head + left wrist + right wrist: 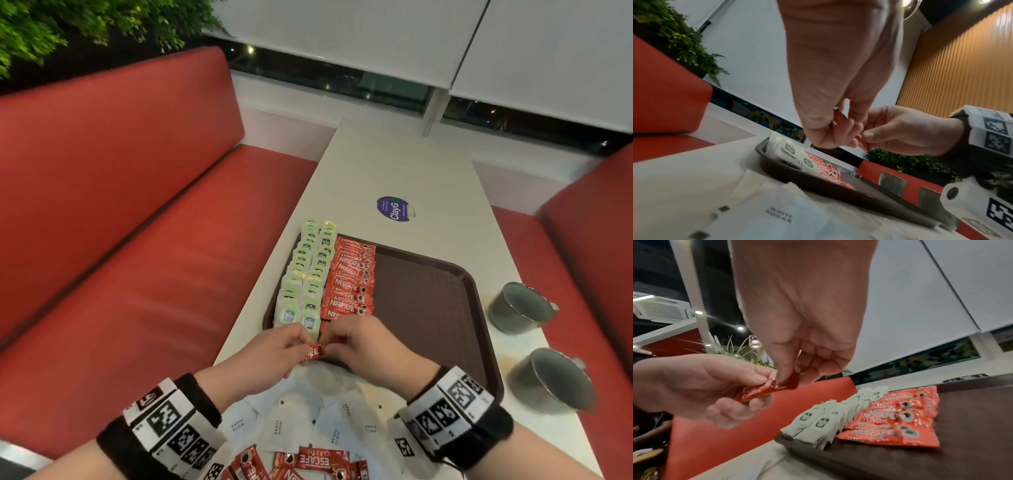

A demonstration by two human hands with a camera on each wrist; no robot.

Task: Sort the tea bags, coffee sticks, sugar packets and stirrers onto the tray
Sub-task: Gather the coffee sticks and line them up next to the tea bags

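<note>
On the white surface [394, 164], over the tray's [428, 291] near-left corner, our left hand [270, 353] and right hand [363, 346] pinch what looks like one coffee stick [313, 352] by its ends.

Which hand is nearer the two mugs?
Right. The right hand is over the tray's near edge, closer to the mugs; the left hand is beyond it.

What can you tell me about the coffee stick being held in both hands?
The coffee stick is a slim red foil-like packet with white lettering reading "CLASSIC". It is held level in the air above the near edge of the tray. The left hand pinches one end, the right hand the other. It looks sealed.
</note>
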